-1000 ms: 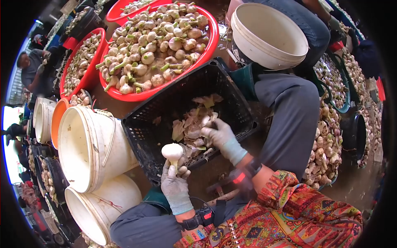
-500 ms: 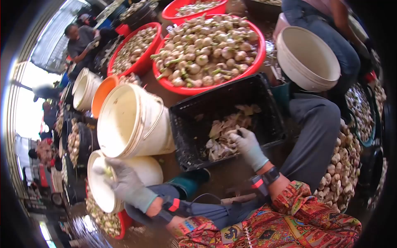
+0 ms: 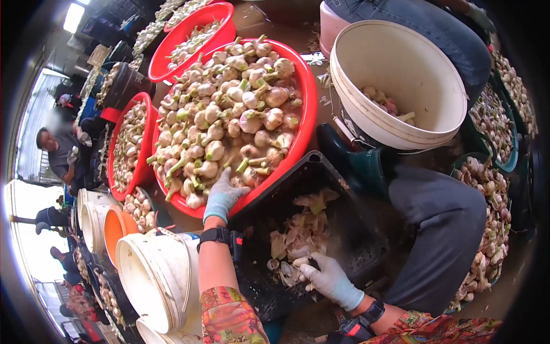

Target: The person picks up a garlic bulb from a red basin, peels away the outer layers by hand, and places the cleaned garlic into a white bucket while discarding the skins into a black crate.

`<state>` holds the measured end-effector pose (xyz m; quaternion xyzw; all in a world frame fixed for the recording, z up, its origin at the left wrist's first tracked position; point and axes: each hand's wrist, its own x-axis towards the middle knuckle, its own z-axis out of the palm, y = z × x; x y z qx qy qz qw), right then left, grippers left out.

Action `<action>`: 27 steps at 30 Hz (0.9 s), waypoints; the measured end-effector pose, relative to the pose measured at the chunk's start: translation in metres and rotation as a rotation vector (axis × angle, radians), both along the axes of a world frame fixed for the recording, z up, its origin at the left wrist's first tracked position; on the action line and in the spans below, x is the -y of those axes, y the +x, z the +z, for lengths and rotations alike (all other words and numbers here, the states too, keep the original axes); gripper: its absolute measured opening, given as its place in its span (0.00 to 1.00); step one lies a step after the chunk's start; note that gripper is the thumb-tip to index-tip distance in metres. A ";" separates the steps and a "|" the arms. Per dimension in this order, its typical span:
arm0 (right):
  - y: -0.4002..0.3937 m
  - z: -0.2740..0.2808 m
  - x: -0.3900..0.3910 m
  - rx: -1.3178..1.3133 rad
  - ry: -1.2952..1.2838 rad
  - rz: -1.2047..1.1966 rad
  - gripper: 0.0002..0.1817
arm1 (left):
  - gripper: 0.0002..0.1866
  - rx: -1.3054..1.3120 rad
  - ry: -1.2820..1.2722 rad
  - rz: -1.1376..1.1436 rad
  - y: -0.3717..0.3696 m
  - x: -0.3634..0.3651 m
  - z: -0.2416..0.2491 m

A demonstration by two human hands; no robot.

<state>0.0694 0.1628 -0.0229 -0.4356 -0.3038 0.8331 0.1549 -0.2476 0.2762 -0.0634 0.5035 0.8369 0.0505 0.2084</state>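
Observation:
My left hand [image 3: 224, 194], in a pale work glove, reaches over the near rim of a large red basin [image 3: 310, 109]. Its fingers are apart at the edge of the heaped garlic bulbs [image 3: 215, 129], with nothing visibly held. My right hand [image 3: 332, 281], gloved too, is low over a black crate [image 3: 358, 229]. Its fingers are curled round a small dark object whose kind I cannot make out. Papery garlic skins [image 3: 303, 232] lie in the crate beside the right hand.
White buckets [image 3: 146, 281] and an orange bucket [image 3: 114, 229] stand at left. Another white bucket [image 3: 401, 63], with some garlic inside, stands upper right near a seated person's leg. More garlic [image 3: 484, 229] is piled at right. Other people [image 3: 63, 152] sit at far left.
My left hand has gone from above a white bucket to the garlic in the red basin; the greenish thing at its fingers is gone. My right hand stays over the crate. The view has turned.

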 end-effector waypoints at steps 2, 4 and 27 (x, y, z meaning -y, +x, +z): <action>-0.004 0.003 -0.005 0.006 -0.032 -0.019 0.14 | 0.41 -0.043 -0.269 0.062 0.005 -0.022 -0.003; -0.004 -0.003 -0.006 0.008 -0.037 -0.037 0.14 | 0.35 -0.057 -0.275 0.062 0.009 -0.025 0.008; -0.006 0.016 0.083 0.054 1.251 0.755 0.24 | 0.23 1.230 0.805 1.295 0.211 0.291 0.089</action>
